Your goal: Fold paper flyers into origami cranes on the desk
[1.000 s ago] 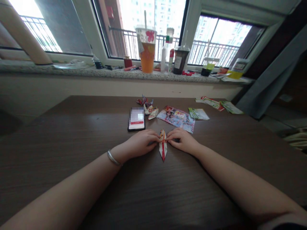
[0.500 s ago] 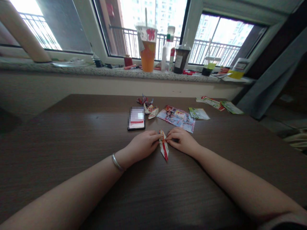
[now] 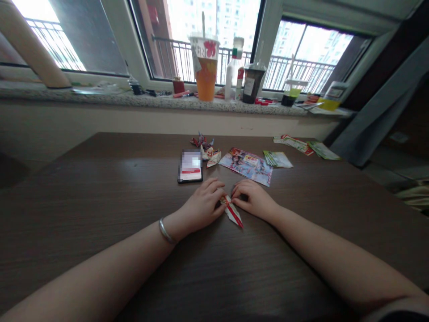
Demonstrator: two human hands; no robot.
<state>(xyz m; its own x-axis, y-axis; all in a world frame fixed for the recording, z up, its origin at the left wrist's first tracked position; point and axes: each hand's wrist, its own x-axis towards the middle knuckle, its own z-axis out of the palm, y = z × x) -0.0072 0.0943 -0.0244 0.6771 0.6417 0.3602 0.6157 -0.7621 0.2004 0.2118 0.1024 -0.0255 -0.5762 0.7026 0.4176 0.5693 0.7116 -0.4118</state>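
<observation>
A narrow piece of folded paper (image 3: pixel 233 214), white with a red stripe and pointed at its near end, lies tilted between my hands. My left hand (image 3: pixel 207 200), with a silver bangle on its wrist, pinches the paper's far left part and covers that end. My right hand (image 3: pixel 253 197) is curled, its thumb and fingertips closed on the paper's right edge. Beyond my left hand are a phone (image 3: pixel 190 166) with its screen lit and a white-and-red folded paper piece (image 3: pixel 212 157). A purple-red folded piece (image 3: pixel 202 141) sits just behind that.
On the brown table (image 3: pixel 100 188), a colourful printed sheet (image 3: pixel 248 164) and a small stack of cards (image 3: pixel 278 159) lie past my right hand. More paper strips (image 3: pixel 298 145) are at the far right. The windowsill (image 3: pixel 150 101) carries a large orange drink cup (image 3: pixel 205 76), bottles and other cups.
The folded paper has turned, its near tip swinging to the right. My left hand has shifted slightly, its fingers lifting and spreading more over the paper's far end.
</observation>
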